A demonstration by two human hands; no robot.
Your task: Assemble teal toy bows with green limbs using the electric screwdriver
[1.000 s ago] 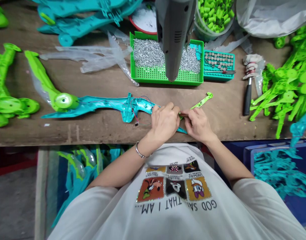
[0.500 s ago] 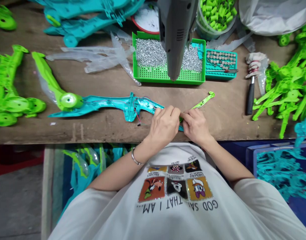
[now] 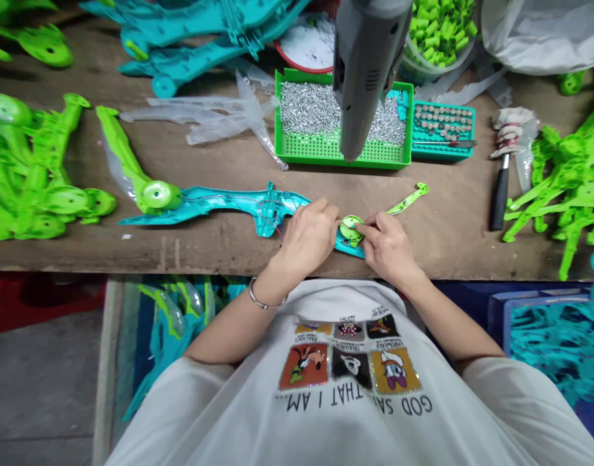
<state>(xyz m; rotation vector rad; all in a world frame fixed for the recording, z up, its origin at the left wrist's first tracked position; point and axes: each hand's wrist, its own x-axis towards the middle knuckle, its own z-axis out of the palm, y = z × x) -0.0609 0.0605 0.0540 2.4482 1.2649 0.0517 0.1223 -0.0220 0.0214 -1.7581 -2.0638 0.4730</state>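
Workshop, screw-filled tray [image 3: 309, 147], heaped plastic parts [image 3: 589, 191]

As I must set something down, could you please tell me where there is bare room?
Bare wood shows between the lime arm and black-handled tool, and between the translucent strips and turquoise shell. Crowded: left lime heap, right lime heap, and between the left hand and right hand.
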